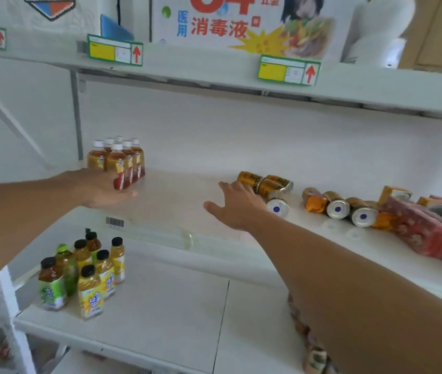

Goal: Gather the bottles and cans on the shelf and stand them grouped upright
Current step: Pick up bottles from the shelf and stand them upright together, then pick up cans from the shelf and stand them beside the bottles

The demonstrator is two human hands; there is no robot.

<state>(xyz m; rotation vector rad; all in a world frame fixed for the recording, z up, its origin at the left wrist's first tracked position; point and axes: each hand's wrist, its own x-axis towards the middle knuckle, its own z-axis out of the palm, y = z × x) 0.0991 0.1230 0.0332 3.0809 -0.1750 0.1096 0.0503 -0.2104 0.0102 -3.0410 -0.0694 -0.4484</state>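
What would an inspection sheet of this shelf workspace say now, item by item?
Surface: white middle shelf, bare in its centre.
Job's things: tea bottles grouped upright at left; gold cans and silver-ended cans lying on their sides at right.
Clutter: red packets lying at far right.
Grippers: left hand open beside the bottles; right hand open, reaching toward the cans.
Cables: nothing seen.
Surroundings: lower shelf bottles upright; price tags above.
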